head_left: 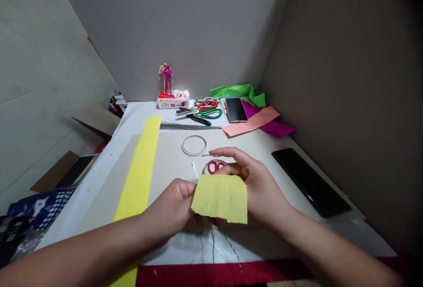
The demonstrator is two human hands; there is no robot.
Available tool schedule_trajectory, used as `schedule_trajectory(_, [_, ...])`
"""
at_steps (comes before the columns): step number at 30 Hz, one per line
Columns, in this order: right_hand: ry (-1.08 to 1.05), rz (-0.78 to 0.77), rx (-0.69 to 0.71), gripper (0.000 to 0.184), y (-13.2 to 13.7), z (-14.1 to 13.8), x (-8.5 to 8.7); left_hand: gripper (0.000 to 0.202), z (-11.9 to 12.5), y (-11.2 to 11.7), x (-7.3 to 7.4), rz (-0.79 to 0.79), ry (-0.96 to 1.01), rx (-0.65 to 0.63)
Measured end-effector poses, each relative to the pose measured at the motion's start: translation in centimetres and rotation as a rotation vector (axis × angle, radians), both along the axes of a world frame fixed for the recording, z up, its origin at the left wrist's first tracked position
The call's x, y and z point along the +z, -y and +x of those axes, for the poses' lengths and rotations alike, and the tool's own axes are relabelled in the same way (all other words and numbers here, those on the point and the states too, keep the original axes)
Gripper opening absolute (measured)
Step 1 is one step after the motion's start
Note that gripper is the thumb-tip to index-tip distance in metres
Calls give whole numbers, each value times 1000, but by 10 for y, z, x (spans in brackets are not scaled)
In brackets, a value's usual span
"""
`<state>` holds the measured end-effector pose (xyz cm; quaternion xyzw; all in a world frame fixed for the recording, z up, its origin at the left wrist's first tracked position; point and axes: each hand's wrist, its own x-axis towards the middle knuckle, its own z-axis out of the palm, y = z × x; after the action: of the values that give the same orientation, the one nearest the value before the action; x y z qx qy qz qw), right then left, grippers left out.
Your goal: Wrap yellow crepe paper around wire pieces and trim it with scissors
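Observation:
A small piece of yellow crepe paper (220, 199) with ragged edges is held up in front of me over the table. My left hand (178, 203) pinches it at its left edge, the thumb bent on top. At its right edge is my right hand (257, 185), with the index finger stretched forward and the other fingers curled partly behind the paper. Two thin dark twisted wires (213, 243) hang below the paper; where they begin is hidden. Just beyond my hands are red-handled scissors (216, 166), partly covered, and a thin white strip (194, 170).
A long yellow paper strip (139, 168) runs along the left. Beyond lie a tape-like ring (194, 145), green-handled scissors (209, 113), a phone (235, 109) and coloured paper (251, 121). A small pipe-cleaner-like figure (166, 77) stands at the back; a black slab (310, 181) lies right.

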<state>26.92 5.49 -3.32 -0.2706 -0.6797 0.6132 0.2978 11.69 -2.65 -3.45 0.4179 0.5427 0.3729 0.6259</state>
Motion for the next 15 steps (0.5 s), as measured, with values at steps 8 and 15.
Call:
schedule_trajectory(8, [-7,92,12,41,-4,7,8,33,4,1,-5,12,-95,-118])
schedule_trajectory(15, [41,-118,7,42,-11,1,8,38,6,1,-9,-9,-96,-127])
